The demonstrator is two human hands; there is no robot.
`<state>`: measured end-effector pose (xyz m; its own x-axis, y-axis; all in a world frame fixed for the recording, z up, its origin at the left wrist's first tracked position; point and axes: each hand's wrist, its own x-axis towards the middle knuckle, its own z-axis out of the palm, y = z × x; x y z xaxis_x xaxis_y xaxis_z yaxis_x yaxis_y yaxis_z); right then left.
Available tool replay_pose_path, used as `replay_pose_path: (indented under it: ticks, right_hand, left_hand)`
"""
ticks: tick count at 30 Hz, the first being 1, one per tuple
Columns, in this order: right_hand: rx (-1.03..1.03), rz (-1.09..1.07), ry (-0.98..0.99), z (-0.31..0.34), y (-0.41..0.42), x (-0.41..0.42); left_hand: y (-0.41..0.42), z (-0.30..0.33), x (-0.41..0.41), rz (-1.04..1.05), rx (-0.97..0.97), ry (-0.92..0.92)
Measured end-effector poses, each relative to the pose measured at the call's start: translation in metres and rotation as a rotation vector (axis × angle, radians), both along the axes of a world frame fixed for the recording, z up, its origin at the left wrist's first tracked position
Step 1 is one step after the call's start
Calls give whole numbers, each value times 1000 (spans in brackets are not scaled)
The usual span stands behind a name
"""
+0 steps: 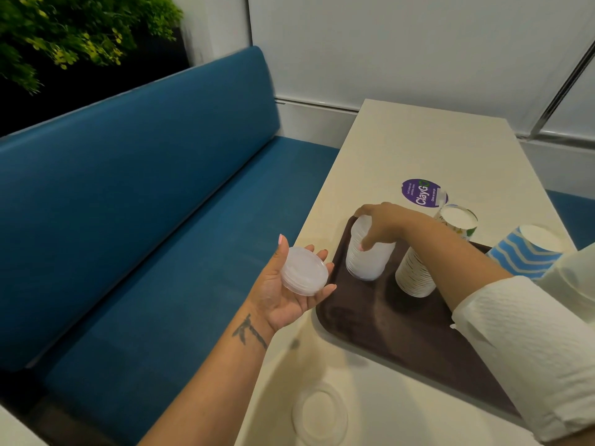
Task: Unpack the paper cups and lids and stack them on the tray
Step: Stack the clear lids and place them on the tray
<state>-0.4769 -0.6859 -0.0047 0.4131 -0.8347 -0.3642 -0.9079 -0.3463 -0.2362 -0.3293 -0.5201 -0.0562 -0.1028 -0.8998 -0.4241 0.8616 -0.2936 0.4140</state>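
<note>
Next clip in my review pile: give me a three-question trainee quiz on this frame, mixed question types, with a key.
1. True or false: the left hand holds a small stack of clear lids over the tray.
2. Multiple choice: the right hand rests on A) the blue wavy cups B) the tall lid stack C) the purple sticker.
3. Fill in: the stack of white paper cups stands on the ____.

Key: 1 false, it is beside the tray, left of its edge; 2 B; 3 tray.
</note>
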Motion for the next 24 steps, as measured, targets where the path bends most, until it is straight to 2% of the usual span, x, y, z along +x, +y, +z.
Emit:
replay_pose_path:
  ticks: [6, 20, 22, 24]
  right_hand:
    - [54, -6, -9, 0, -5, 0]
    - [-30, -45, -75, -11, -1, -1]
    - [-145, -19, -167, -3, 9, -1]
    - [-319, 40, -386, 4, 24, -1]
  left_hand:
    - [-1, 2, -3, -1, -4, -21]
    - [3, 5, -7, 15, -10, -53]
    - [4, 5, -7, 22, -13, -55]
    - [8, 5, -6, 38, -11, -61]
